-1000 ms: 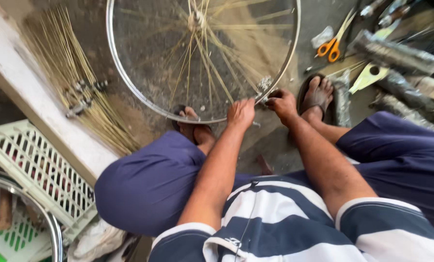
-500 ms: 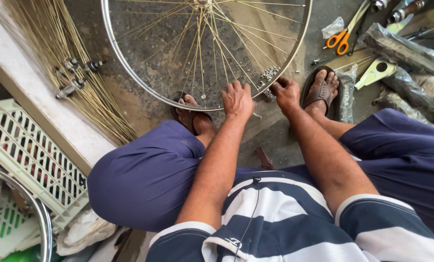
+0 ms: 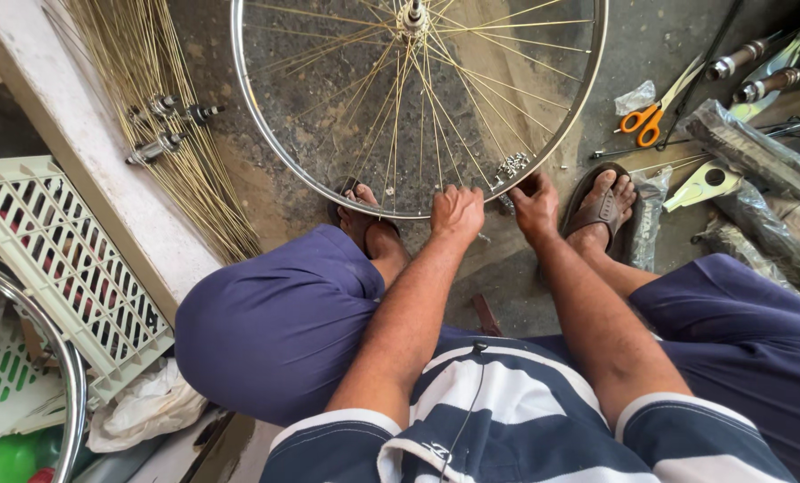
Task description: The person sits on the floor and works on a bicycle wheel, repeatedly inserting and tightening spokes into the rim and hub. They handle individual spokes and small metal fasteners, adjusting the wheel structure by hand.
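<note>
where both hands (image 3: 494,210) grip, wheel rim (image 3: 283,170) lies.

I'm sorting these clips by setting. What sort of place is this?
Probably a bicycle repair workshop, worked at floor level: a spoked wheel under both hands, a bundle of loose spokes, and hubs beside them.

The wheel (image 3: 418,98) lies at twelve o'clock, both hands on its near rim. Spokes (image 3: 163,116) lie at ten, scissors (image 3: 648,121) at two.

Small clear plastic bag (image 3: 636,97) on floor beside orange scissors (image 3: 647,121). Long dark plastic-wrapped bundles (image 3: 753,152) at right edge. No labels, signs or screens.
</note>
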